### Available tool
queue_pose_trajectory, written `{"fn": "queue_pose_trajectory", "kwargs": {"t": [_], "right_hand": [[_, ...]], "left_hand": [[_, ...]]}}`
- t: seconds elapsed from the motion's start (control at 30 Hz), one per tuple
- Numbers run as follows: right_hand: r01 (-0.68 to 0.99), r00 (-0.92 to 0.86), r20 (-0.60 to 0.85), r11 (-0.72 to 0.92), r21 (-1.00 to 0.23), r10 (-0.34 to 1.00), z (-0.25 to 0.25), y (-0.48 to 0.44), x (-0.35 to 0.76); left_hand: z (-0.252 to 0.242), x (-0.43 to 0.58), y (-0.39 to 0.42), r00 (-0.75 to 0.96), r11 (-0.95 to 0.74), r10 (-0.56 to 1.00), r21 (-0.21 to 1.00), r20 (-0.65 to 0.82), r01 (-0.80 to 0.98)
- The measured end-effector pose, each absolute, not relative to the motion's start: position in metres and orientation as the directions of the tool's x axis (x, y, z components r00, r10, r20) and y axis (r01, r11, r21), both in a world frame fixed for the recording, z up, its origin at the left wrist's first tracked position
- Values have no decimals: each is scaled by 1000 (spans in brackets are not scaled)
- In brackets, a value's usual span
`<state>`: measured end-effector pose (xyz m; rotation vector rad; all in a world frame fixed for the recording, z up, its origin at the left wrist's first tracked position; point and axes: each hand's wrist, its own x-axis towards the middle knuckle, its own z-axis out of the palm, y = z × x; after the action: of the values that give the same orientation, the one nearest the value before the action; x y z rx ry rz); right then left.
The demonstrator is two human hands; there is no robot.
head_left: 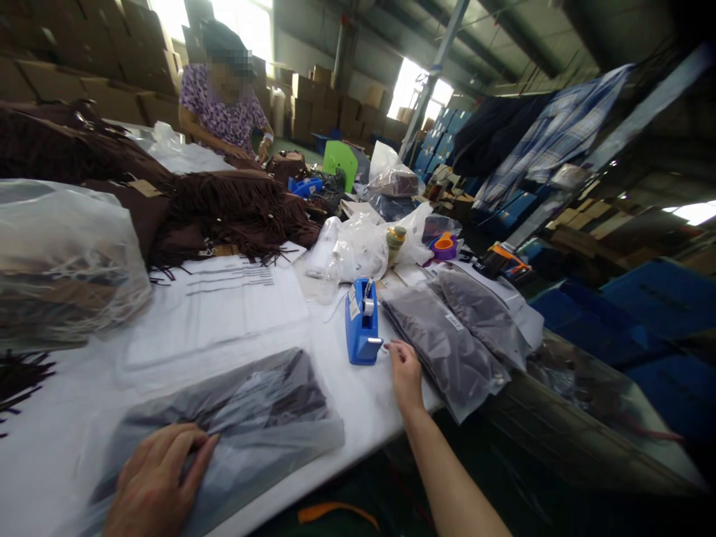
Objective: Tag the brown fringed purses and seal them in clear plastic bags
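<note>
A packed clear plastic bag [268, 418] with something dark folded inside lies flat near the table's front edge. My left hand [162, 470] presses on its near left part, fingers curled and thumb close to them, gripping the plastic. Right of that bag stands a blue tape dispenser [354, 332] with a roll of clear tape [368, 306]. My right hand [406, 365] is just right of the dispenser's cutting edge, thumb and forefinger pinched on what looks like a small end of tape [385, 348]. The tape is hard to make out.
Several packed bags [441, 335] lie at the table's right edge. Brown fringed bags [240, 209] are heaped at the back left, beside a large plastic bag [67, 261]. A co-worker [224, 112] is across the table. Blue crates [660, 321] stand at right.
</note>
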<state>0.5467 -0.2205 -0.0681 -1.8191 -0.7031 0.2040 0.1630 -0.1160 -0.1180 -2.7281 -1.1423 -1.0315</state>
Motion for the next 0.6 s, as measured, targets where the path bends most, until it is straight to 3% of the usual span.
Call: {"fn": "queue_pose_trajectory", "kwargs": {"t": [0.13,0.23,0.47,0.53,0.6], "right_hand": [[348,746,202,-112,-931,634,-50,-200,541],[347,773,243,-70,-935,586,-54,-206,520],[389,840,226,-259,-884,493,-80,-247,527],[436,758,244,-191,-880,604,-62,-247,523],[468,474,222,-31,-883,852,-33,-240,502]], "left_hand": [[-107,167,-117,524,-746,618,227,587,626],[-102,168,-119,518,-734,636,242,572,634],[-97,169,-130,478,-653,736,318,479,687],[-96,169,-131,472,-635,758,342,451,693],[-95,169,-132,471,-623,771,358,429,695]]}}
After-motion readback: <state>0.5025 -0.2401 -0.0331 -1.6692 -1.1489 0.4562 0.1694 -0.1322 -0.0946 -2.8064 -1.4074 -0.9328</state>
